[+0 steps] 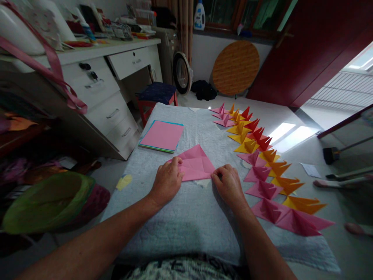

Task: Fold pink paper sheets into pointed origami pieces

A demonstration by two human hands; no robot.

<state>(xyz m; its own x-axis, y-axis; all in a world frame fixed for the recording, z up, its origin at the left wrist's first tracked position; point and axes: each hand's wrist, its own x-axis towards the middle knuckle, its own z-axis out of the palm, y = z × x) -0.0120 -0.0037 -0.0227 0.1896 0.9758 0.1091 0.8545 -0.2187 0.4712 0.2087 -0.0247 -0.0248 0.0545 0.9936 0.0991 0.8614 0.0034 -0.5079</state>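
Observation:
A pink paper sheet [196, 162], partly folded with creases showing, lies on the grey cloth-covered table [175, 233] in front of me. My left hand [167, 181] rests on the sheet's left corner, fingers curled and pressing it down. My right hand [229, 182] pinches the sheet's right corner with bent fingers. A stack of square coloured papers [162, 136], pink on top, lies to the upper left of the sheet.
Several folded paper pieces in pink [264, 189], yellow [246, 147], orange [279, 169] and red [259, 134] lie in rows along the table's right side. A white desk with drawers [110, 85] stands left, a red stool [157, 97] behind the table, a green bag [46, 202] lower left.

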